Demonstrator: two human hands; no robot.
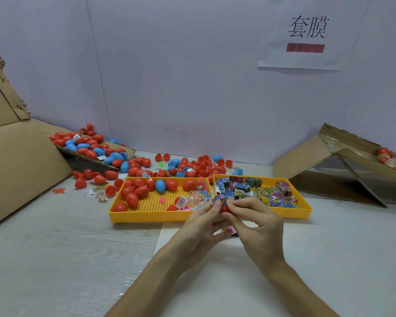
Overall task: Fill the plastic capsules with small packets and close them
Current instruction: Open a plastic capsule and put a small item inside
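Left hand (200,221) and right hand (257,221) pinch the capsule (225,209); best tuck the packet (219,199) fully inside (no corners out) before closing.

Left hand (201,225) and right hand (258,223) together pinch a red plastic capsule (225,209), with a blue printed packet (219,199) at its top. It is held mid-tabletop over the near rims of two yellow plastic trays (146,216).

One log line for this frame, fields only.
phase: filling | left hand: grips red capsule | right hand: grips red capsule | blue packet: sticks out at capsule top | capsule: not yet closed
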